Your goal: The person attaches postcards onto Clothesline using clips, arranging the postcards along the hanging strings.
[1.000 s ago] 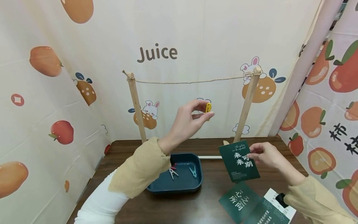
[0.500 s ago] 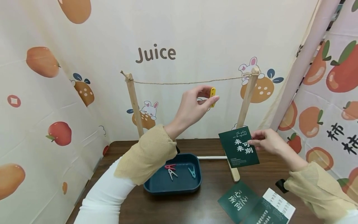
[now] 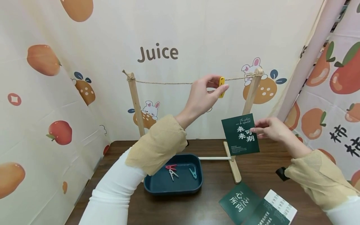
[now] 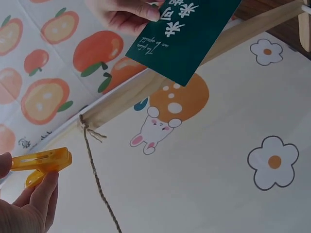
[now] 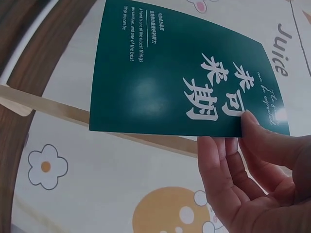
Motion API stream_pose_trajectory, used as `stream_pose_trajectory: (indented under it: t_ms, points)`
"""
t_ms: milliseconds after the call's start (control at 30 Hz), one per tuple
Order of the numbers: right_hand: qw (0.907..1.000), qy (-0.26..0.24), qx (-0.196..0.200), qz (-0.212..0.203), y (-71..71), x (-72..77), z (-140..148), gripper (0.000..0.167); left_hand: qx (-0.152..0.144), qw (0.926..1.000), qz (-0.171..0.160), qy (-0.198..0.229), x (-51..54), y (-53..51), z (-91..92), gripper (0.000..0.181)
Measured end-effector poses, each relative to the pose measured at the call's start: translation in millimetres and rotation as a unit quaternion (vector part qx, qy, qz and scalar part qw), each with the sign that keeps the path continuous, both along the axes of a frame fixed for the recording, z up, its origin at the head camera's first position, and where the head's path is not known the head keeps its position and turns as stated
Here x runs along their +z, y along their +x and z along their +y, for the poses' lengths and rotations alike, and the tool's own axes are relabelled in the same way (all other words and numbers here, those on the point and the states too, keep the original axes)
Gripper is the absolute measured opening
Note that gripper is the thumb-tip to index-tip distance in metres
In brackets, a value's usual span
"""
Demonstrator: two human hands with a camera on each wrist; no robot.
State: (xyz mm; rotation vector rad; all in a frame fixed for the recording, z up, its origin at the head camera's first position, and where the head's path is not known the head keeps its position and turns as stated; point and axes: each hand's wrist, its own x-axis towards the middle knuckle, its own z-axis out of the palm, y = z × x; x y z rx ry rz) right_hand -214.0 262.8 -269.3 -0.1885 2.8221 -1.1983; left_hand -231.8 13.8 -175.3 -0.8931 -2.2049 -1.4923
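My left hand (image 3: pixel 206 93) pinches a yellow clothespin (image 3: pixel 222 87) between thumb and fingers, level with the twine (image 3: pixel 166 83) in the head view. In the left wrist view the clothespin (image 4: pixel 48 160) appears apart from the twine (image 4: pixel 97 182). A dark green card (image 3: pixel 241 136) with white lettering is held by its right edge in my right hand (image 3: pixel 271 129), in front of the right wooden post (image 3: pixel 252 90) and below the twine. The right wrist view shows the thumb on the front of that card (image 5: pixel 160 77), with the fingers behind it.
A dark blue tray (image 3: pixel 174 191) on the wooden table (image 3: pixel 205 209) holds red, white and teal clothespins (image 3: pixel 193 172). More cards (image 3: pixel 239 201) lie at the front right. A white bar (image 3: pixel 213 158) runs low to the stand's right foot (image 3: pixel 234 170). Printed curtains hang behind.
My left hand has risen and shifted right with the yellow clothespin, up to the twine's height. My right hand has lifted the green card off the level of the table cards.
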Motion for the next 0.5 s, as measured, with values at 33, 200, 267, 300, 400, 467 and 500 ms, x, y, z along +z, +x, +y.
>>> stream_pose_trajectory:
  t_ms: [33,200,267,300,400,467,500]
  points:
    - [1.0000,-0.004,-0.003,-0.001,-1.6,1.3,0.4,0.031,0.002,1.0000,0.000,-0.002,1.0,-1.0,1.3,0.027]
    - [0.9996,-0.021,-0.019,-0.006,-8.9,7.8,2.6,0.034,0.009,0.9999,0.004,-0.004,6.0,-7.0,8.9,0.026]
    - [0.9994,-0.025,-0.024,-0.005,-11.8,10.8,3.4,0.035,0.010,0.9999,0.002,-0.003,7.6,-9.0,12.1,0.025]
    - [0.9993,-0.028,-0.025,-0.005,-13.3,12.3,3.8,0.036,0.011,0.9999,0.001,-0.003,8.4,-9.8,13.5,0.026]
    - [0.9989,-0.040,-0.026,0.001,-17.9,17.1,4.9,0.037,0.014,0.9999,-0.001,-0.002,11.2,-12.5,17.4,0.026]
    - [0.9986,-0.046,-0.028,0.005,-20.5,20.3,5.6,0.038,0.017,0.9998,-0.006,-0.002,13.4,-14.3,19.8,0.027]
    - [0.9985,-0.046,-0.028,0.006,-21.7,21.9,6.2,0.038,0.019,0.9998,-0.009,-0.003,14.5,-15.0,20.9,0.027]
